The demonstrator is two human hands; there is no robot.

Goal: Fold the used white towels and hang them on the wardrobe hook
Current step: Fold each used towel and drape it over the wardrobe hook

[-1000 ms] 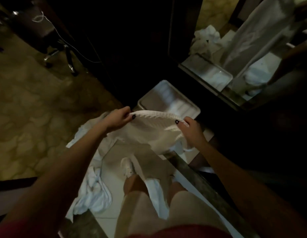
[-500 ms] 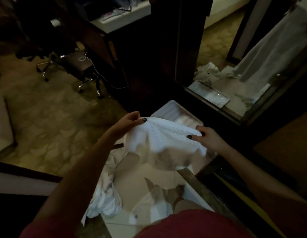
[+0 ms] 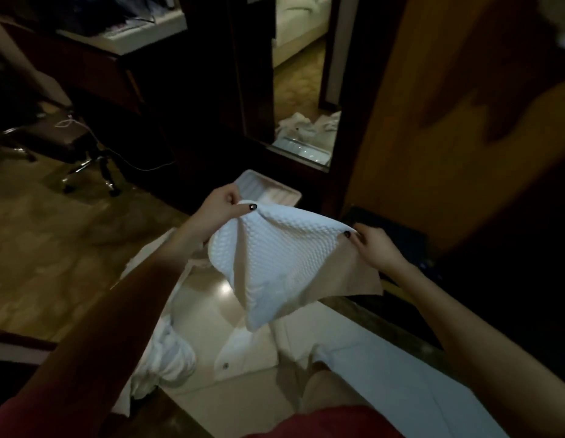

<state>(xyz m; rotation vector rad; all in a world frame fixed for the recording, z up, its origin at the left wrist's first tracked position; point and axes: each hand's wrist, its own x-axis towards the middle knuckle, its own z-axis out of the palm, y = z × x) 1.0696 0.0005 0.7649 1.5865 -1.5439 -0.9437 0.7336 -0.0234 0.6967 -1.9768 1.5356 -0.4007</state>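
A white waffle-textured towel (image 3: 276,263) hangs in the air in front of me, folded over and drooping to a point below. My left hand (image 3: 222,205) pinches its upper left corner. My right hand (image 3: 374,248) pinches the upper right corner. More crumpled white towels (image 3: 167,358) lie on the tiled floor at my lower left. The wooden wardrobe door (image 3: 464,121) stands at the right; no hook shows in the head view.
A white tray-like bin (image 3: 268,191) sits on the floor just beyond the towel. A mirror panel (image 3: 303,90) reflects towels and a bed. An office chair (image 3: 69,143) with a cable stands at the left on carpet, beside a dark desk (image 3: 117,52).
The view has tilted upward and toward the wardrobe door. Both hands have lifted the towel higher and spread its top edge, so it now hangs down to a point.
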